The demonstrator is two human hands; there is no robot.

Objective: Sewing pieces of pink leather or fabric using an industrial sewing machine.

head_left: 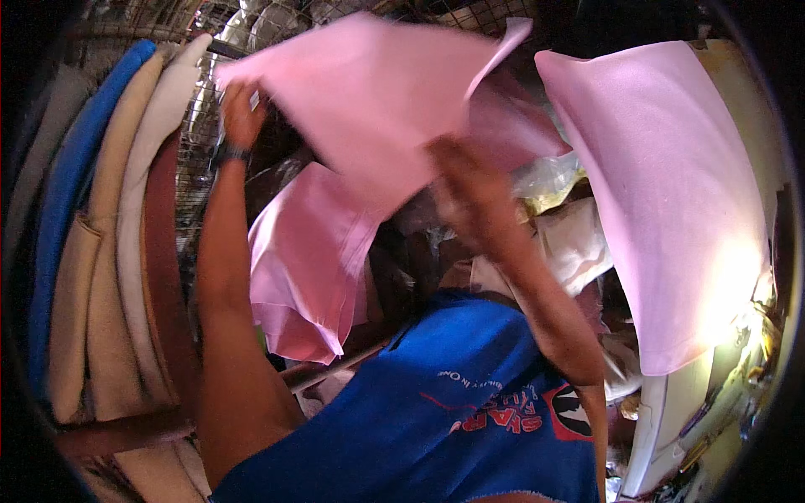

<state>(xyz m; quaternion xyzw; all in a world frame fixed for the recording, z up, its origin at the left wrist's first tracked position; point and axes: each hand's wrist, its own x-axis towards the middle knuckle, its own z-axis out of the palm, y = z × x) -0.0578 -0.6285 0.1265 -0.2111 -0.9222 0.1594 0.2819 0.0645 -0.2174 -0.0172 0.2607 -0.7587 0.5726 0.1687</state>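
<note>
A large pink sheet of cloth (pixel 369 92) is spread in the air in front of me, its edges blurred. At its left corner, my left hand (pixel 241 117) is raised and closed on the edge; a dark band circles that wrist. My right hand (pixel 474 189) touches the sheet's near edge, and its fingers are smeared by motion. Below the sheet hangs a pink cloth piece (pixel 310 260) with folded lower corners; I cannot tell whether it joins the raised sheet. Another pink sheet (pixel 662 184) hangs draped at the right, brightly lit low down.
On the left, several sheets hang side by side, among them a blue one (pixel 80 201), a beige one (pixel 122 277) and a dark red one (pixel 163 277). Wire mesh (pixel 197 126) stands behind them. Clear plastic wrapping (pixel 545 180) and a pale bundle (pixel 574 243) lie beyond my right arm.
</note>
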